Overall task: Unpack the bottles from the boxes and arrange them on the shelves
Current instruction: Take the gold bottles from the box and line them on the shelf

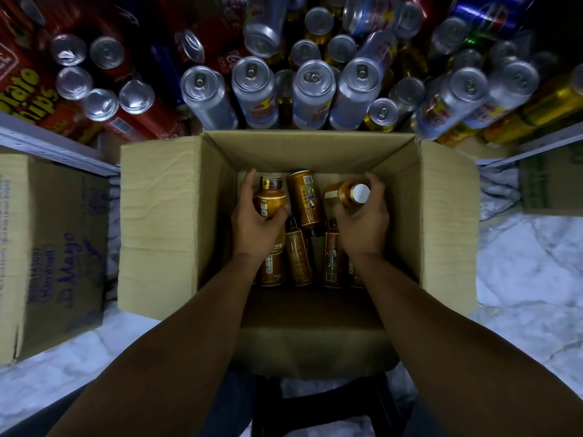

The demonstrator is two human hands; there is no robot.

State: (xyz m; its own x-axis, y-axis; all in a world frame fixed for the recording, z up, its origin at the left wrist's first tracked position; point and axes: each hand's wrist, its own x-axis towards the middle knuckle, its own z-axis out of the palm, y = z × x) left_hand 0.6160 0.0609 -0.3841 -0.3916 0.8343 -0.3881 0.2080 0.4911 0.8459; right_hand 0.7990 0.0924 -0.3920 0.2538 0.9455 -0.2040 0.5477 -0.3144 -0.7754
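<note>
Both hands are inside the open cardboard box (176, 216). Left hand (257, 220) grips a brown bottle (269, 200); right hand (366, 220) grips a white-capped bottle (348, 193). Remaining bottles (298, 257) lie on the box floor, between the walls.

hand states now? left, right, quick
Left hand: fingers curled round a brown bottle.
Right hand: fingers curled round a white-capped bottle.

Bottles (304, 200) in box (157, 222), below cans (312, 93).
</note>
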